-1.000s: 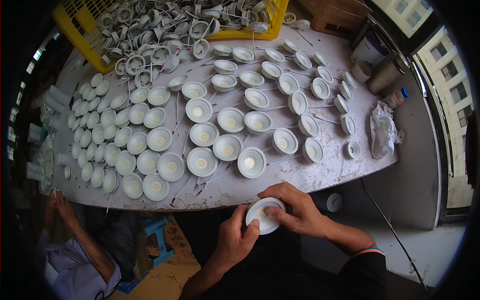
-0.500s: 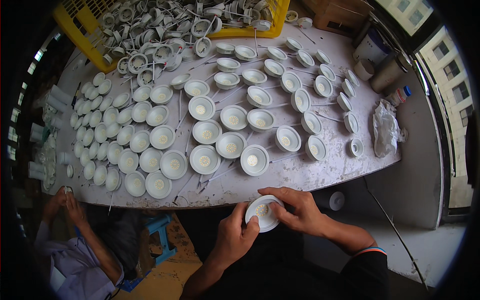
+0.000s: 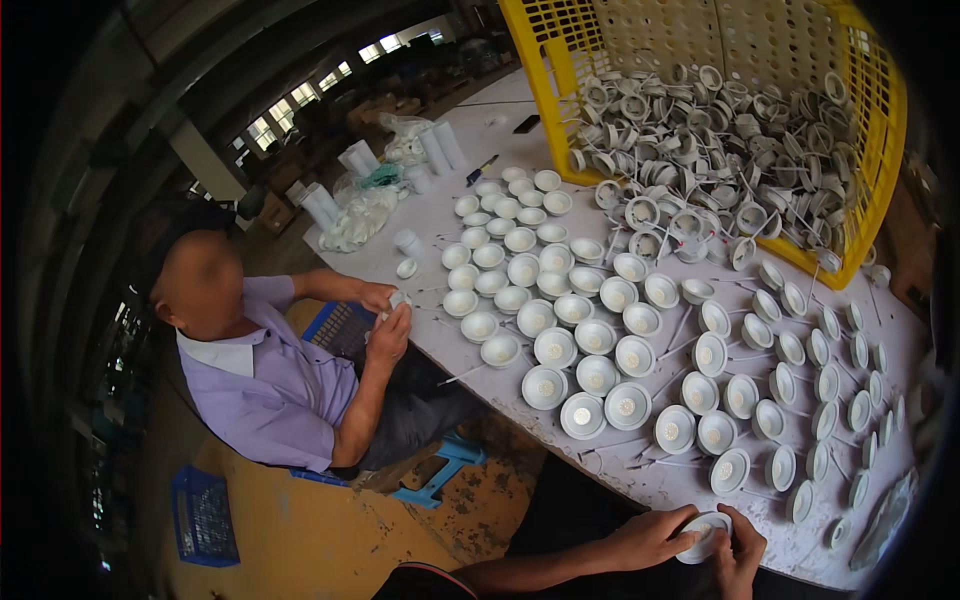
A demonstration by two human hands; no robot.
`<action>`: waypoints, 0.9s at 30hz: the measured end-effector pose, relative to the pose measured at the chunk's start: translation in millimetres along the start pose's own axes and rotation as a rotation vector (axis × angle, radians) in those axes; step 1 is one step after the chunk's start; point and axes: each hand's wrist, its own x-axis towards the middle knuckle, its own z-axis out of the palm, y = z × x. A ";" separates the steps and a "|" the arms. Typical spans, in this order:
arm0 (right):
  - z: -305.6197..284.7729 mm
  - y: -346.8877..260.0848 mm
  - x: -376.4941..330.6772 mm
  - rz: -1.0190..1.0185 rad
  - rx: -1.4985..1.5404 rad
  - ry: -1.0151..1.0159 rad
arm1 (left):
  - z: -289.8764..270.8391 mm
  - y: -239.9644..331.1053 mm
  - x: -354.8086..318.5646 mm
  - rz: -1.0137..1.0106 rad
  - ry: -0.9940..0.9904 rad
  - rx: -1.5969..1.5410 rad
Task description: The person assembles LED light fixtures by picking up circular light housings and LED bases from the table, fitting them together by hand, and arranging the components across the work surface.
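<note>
Between my two hands, over the table's near edge, is a round white downlight (image 3: 706, 522) with a wide rim. My left hand (image 3: 645, 540) pinches one side, its thumb near the face of the lamp. The opposite side is gripped by my right hand (image 3: 741, 556), thumb over the rim; some of its fingers are hidden behind the lamp. Closest to my hands on the table stands another white downlight (image 3: 730, 470) with a dotted yellowish centre. Rows of similar lamps (image 3: 627, 405) spread across the table, many with wires trailing.
A yellow crate (image 3: 886, 190) at the back holds piled white fittings with wires. At left a seated co-worker (image 3: 265, 370) handles a small white part. White cups (image 3: 437, 150) and plastic bags (image 3: 360, 220) lie beyond. A blue stool (image 3: 445, 470) and blue basket (image 3: 205, 515) are on the floor.
The view has swung left, bringing the co-worker and the whole crate into sight; my hands now appear farther right and lower. Both still hold the downlight.
</note>
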 end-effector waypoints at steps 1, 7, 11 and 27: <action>-1.0 -2.0 -0.2 -0.005 -0.043 -0.033 | -0.8 -0.8 0.0 0.002 -0.002 -0.002; 3.3 -11.1 1.1 0.011 -0.021 -0.073 | 1.2 -9.6 -7.2 0.000 0.071 -0.025; 16.9 -13.4 10.2 -0.121 -0.024 -0.056 | -4.0 -13.5 -8.4 0.036 0.104 -0.043; -8.3 -29.7 5.2 -0.024 -0.067 -0.120 | -24.6 -14.5 -16.1 -0.128 -0.033 -0.489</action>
